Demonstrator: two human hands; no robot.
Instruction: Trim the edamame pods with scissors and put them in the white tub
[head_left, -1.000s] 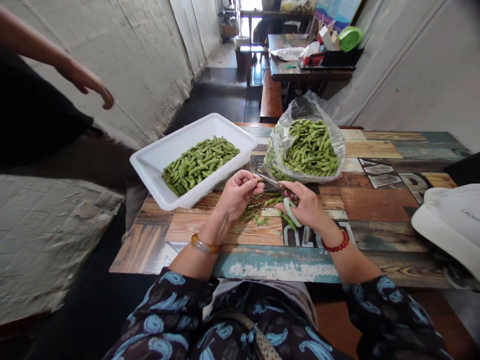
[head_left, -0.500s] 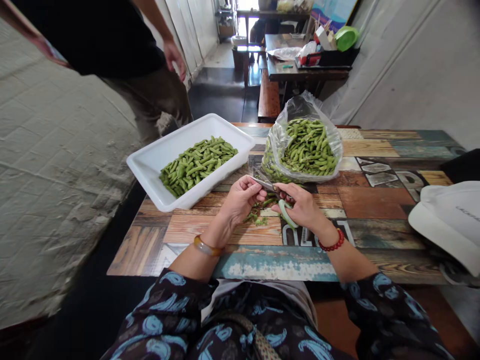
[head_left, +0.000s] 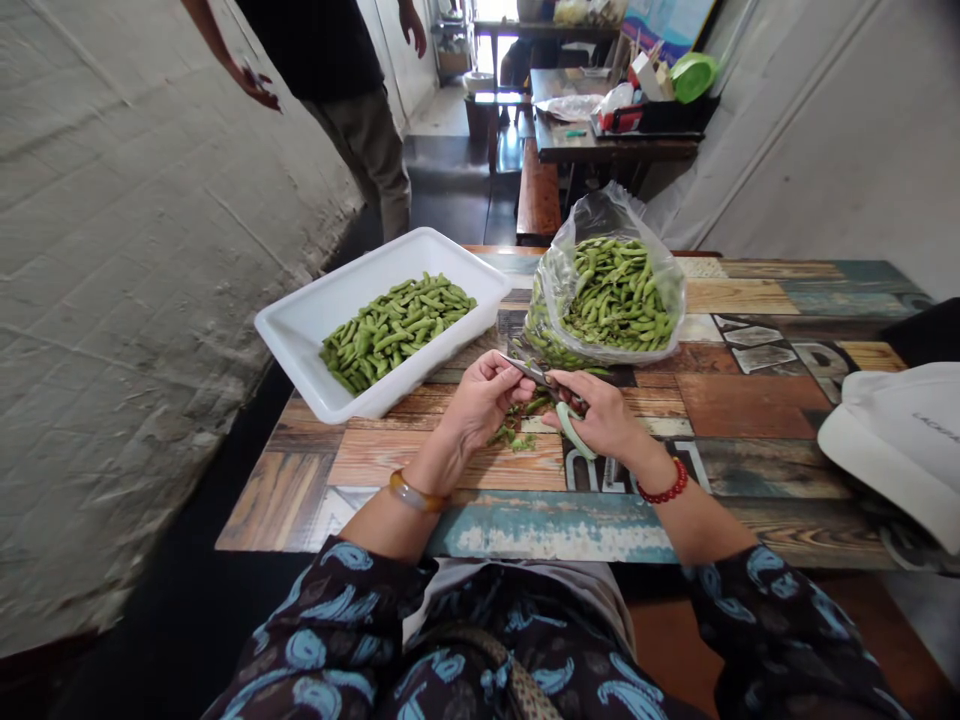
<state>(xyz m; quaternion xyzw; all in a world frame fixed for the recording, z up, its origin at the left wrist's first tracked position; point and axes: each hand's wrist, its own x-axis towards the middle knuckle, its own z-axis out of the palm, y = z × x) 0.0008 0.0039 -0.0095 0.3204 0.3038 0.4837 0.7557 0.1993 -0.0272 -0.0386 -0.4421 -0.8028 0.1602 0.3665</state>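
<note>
From the head view, the table (head_left: 559,522) ends just in front of the seated person's lap, and its left edge slants away beside a dark strip of floor. The tub (head_left: 304,335) sits at that edge, one corner reaching out past it from where I look. Between the forearms a teal strip of board shows along the near side, and on the right a wide stretch of boards lies between the bag (head_left: 553,268) and the cap (head_left: 900,425). Tub and bag stand near each other with a gap between them. Beyond the tub, by the wall, stands another person (head_left: 319,50) in a black top.

The white tub holds green pods (head_left: 397,330), heaped towards the middle with bare wall on the left. The clear bag gapes towards the person, full of more pods. Trimmings (head_left: 514,438) lie on the table under the hands.

The right hand (head_left: 604,412) has its grip round the scissors (head_left: 576,432), blades pointing at the left hand (head_left: 487,395). The left grip is closed, fingertips pinched together at the blade tips; what is between them I can't tell.
</note>
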